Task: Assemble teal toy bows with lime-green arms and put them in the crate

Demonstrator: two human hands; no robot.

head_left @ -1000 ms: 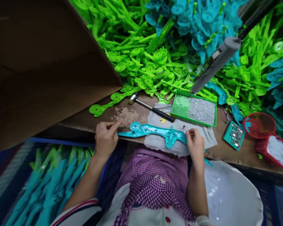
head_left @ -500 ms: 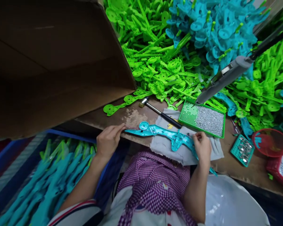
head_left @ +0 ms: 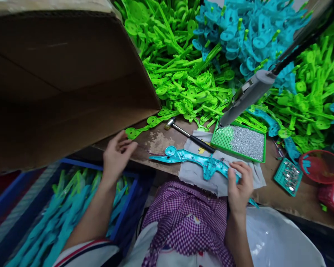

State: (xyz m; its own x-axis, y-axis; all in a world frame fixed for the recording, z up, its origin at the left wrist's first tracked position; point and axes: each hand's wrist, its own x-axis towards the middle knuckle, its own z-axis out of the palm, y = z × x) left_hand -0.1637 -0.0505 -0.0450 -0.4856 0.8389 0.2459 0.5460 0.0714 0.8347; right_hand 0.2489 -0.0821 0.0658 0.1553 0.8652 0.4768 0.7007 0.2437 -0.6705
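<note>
A long blue bow-shaped plastic part (head_left: 193, 156) lies across a grey cloth (head_left: 192, 176) at the table's front edge, its left tip past the cloth. My left hand (head_left: 117, 155) is left of that tip, thumb and fingers apart, with the fingertips close beside the round end of a green plastic piece (head_left: 132, 133); whether they touch it I cannot tell. Over the right end of the blue part is my right hand (head_left: 241, 185), thumb and fingers apart, covering some of it. A thin dark cord (head_left: 157, 153) shows near the blue part's left end.
Behind the cloth lie a hammer (head_left: 190, 136) and a green tray of small metal pieces (head_left: 247, 142). A grey power screwdriver (head_left: 246, 96) hangs above the tray. A cardboard box (head_left: 72, 92) stands at left, a blue crate (head_left: 132, 200) below. Green parts (head_left: 183, 81) pile behind.
My left hand has left the blue part's tip and moved left to the green piece. The fingers of my right hand have spread from a pinch. The screwdriver has swung slightly left.
</note>
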